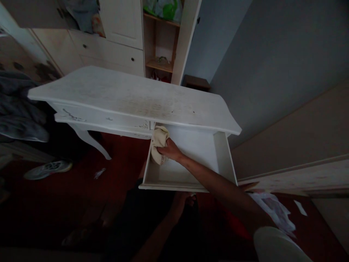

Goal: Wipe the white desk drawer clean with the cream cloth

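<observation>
My right hand (172,150) is closed on a cream-coloured cloth (160,138) inside the pulled-out drawer (225,160). The cloth lies bunched against the drawer's left side wall, near the back. Below the drawer's front edge is my left hand (183,201), in dim light, with its fingers partly hidden under the drawer front. Whether it grips the front cannot be made out. The drawer belongs to a white table (114,87) with a curved edge and dark smudges on its top.
Behind the table stands a white cabinet (122,22) with open shelves (160,64). A shoe (49,170) lies on the red floor at left, near a curved table leg (91,142). Grey fabric (19,105) hangs at far left. A plastic bag (272,209) lies at right.
</observation>
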`<state>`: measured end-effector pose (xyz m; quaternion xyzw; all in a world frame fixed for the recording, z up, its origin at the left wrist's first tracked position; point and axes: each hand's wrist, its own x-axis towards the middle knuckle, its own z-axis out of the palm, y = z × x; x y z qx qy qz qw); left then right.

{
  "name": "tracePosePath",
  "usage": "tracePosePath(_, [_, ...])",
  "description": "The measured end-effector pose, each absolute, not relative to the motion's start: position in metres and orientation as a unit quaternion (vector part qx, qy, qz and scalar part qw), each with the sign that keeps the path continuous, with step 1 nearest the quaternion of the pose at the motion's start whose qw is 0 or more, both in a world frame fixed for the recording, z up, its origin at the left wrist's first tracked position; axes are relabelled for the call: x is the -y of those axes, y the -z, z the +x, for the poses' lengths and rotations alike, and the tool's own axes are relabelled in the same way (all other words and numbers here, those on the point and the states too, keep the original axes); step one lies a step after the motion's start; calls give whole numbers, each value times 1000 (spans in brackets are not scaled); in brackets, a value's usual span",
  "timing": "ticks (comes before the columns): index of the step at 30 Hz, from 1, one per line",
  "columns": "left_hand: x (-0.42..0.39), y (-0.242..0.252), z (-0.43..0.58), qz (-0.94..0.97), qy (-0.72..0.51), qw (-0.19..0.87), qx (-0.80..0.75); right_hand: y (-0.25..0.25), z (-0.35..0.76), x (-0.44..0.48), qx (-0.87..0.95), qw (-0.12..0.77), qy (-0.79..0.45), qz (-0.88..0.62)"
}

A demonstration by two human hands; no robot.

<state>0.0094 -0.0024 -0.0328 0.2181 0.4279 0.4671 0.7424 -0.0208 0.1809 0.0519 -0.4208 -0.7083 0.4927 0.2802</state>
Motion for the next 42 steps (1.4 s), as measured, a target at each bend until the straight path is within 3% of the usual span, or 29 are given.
tracePosePath(9, [0, 32, 11, 222, -479, 740, -417, -51, 16, -125, 798, 173, -505, -281])
tracePosePath(21, [3, 41, 10, 222, -472, 738, -429, -120, 11, -117, 956, 19, -282, -79])
tracePosePath(25, [3, 44, 9, 225, -468, 736, -433, -133, 18, -112, 972, -36, -222, -70])
tracePosePath(30, [5, 55, 11, 232, -447, 727, -467, -143, 59, -109, 965, -70, -236, -93])
tracePosePath(42, [-1, 44, 8, 223, -454, 739, -445, -148, 220, -87, 945, -41, -220, -240])
